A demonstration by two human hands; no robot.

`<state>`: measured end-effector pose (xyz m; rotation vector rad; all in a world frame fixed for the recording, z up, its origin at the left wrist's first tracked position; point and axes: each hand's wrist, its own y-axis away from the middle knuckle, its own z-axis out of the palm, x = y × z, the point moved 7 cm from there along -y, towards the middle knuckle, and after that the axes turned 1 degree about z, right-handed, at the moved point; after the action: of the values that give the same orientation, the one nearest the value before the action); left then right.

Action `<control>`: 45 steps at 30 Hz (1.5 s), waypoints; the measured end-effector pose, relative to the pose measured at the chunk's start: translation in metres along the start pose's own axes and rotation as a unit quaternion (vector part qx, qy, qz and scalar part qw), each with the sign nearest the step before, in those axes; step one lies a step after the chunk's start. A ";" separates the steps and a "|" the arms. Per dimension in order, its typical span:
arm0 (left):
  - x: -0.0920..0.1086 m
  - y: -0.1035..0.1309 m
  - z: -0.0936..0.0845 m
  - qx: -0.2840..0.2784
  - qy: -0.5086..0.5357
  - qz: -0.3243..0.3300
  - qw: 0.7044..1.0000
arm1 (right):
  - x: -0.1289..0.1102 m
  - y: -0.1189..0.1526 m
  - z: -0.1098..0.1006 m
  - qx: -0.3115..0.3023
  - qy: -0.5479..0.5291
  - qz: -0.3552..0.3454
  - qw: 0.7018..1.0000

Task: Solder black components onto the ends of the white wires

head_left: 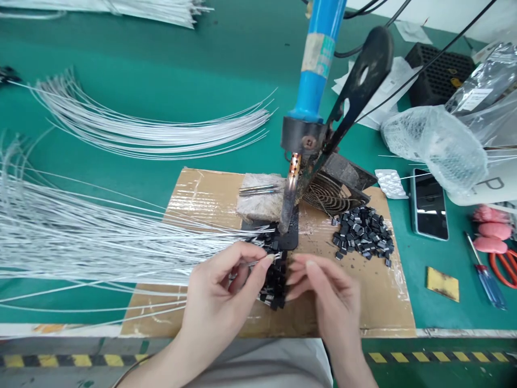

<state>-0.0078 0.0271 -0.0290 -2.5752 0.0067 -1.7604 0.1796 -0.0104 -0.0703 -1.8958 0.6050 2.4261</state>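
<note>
My left hand [232, 285] pinches the end of a white wire [278, 256] between thumb and forefinger. To its right, my right hand [329, 285] is slightly blurred, its fingers parted and nothing visible between them. Between and behind the hands lie black connector pieces [277, 285] at the ends of a big bundle of white wires [100, 231]. Above them, a blue-handled soldering iron [288, 199] hangs tip down in a black bracket, its tip apart from both hands. A pile of small black parts [363, 234] sits right of my right hand on the cardboard [379, 302].
A round-grilled fan [329, 191] stands behind the iron, beside a whitish block [260, 205]. Another wire bundle [161, 132] lies at the back left. On the right are a phone [430, 207], yellow sponge [442, 284], screwdriver [490, 285], red-handled tool [504, 267] and plastic bags [436, 145].
</note>
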 end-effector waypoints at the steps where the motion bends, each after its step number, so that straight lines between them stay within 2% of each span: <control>1: -0.003 0.000 0.000 -0.002 0.008 -0.006 1.000 | -0.010 0.000 -0.018 0.042 0.091 -0.057 0.993; 2: -0.005 0.000 0.000 -0.007 0.016 -0.010 1.000 | -0.023 0.002 -0.037 0.107 0.184 -0.124 0.969; 3: -0.007 0.000 0.000 -0.012 0.022 -0.013 1.000 | -0.035 0.005 -0.052 0.169 0.271 -0.189 0.928; 4: -0.008 0.000 0.000 -0.015 0.026 -0.015 0.999 | -0.043 0.007 -0.063 0.210 0.357 -0.225 0.882; 6: -0.009 0.001 0.000 -0.019 0.031 -0.016 0.999 | -0.051 0.006 -0.069 0.209 0.481 -0.282 0.804; 7: -0.009 0.001 -0.001 -0.020 0.030 -0.015 0.999 | -0.052 0.005 -0.067 0.194 0.518 -0.303 0.776; 9: -0.007 0.001 -0.002 -0.018 0.029 -0.011 0.999 | -0.051 0.003 -0.062 0.165 0.550 -0.335 0.747; 12: -0.005 0.001 -0.004 -0.017 0.027 -0.008 0.999 | -0.051 0.004 -0.056 0.161 0.553 -0.351 0.738; 15: -0.005 0.002 -0.005 -0.020 0.019 -0.008 1.000 | -0.047 0.006 -0.060 0.185 0.525 -0.325 0.764; 20: -0.004 0.000 -0.004 -0.020 -0.003 0.006 1.000 | -0.035 0.008 -0.074 0.220 0.375 -0.224 0.872; 22: -0.002 -0.001 -0.005 -0.017 -0.009 0.012 1.000 | -0.038 0.007 -0.067 0.207 0.310 -0.227 0.900; 25: 0.001 -0.001 -0.005 -0.016 -0.014 0.011 1.000 | -0.048 0.005 -0.053 0.195 0.228 -0.228 0.926; 29: 0.003 -0.002 -0.005 -0.015 -0.020 -0.035 0.999 | -0.050 -0.001 -0.033 0.157 0.146 -0.169 0.962; 34: 0.001 -0.005 -0.001 -0.033 0.025 -0.047 0.998 | -0.034 -0.004 -0.007 0.098 0.078 -0.098 0.987; 39: 0.001 -0.008 0.002 -0.062 0.064 -0.044 0.995 | -0.019 -0.005 0.019 0.031 0.015 -0.051 0.998; 45: 0.009 -0.008 0.003 -0.081 0.082 -0.042 0.992 | -0.020 -0.003 0.026 0.019 0.026 -0.013 0.999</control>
<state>-0.0022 0.0352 -0.0216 -2.5620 0.0465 -2.0805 0.1614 0.0049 -0.0472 -1.9440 0.6208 2.3391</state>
